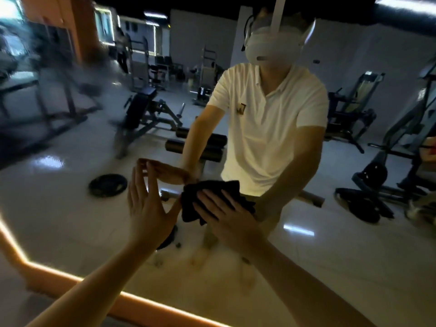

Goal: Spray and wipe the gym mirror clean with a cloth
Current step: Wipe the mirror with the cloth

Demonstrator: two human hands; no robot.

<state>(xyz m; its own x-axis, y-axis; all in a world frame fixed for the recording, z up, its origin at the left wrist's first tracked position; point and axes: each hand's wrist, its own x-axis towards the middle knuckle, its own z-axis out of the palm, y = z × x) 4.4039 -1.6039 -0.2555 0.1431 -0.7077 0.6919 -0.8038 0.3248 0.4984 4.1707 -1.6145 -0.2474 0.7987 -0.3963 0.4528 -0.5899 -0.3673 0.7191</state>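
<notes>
The gym mirror (70, 208) fills nearly the whole view. Its lit orange frame (146, 305) runs along the bottom edge from 9 o'clock down toward 6. In the glass are weight machines, a shiny floor and the person's own reflection.

A dark cloth (190, 206) is bunched into a wad against the glass, near the middle of the view. The right hand (226, 220) lies flat over it with fingers straight and spread, pointing toward 11 o'clock, and it presses the cloth rather than gripping it. The wad sticks out past the fingertips at 9 and 12 o'clock.

The left hand (147, 208) is raised with fingers straight and apart, pointing to 12 o'clock, and holds nothing. Its thumb tip sits just beside the cloth's edge, so the cloth lies at 3 o'clock from it.

The right hand already covers the cloth, so the wiping falls to that hand. A pale haze on the glass at 6 o'clock from the cloth looks like the next patch to wipe. No spray bottle is in sight.
</notes>
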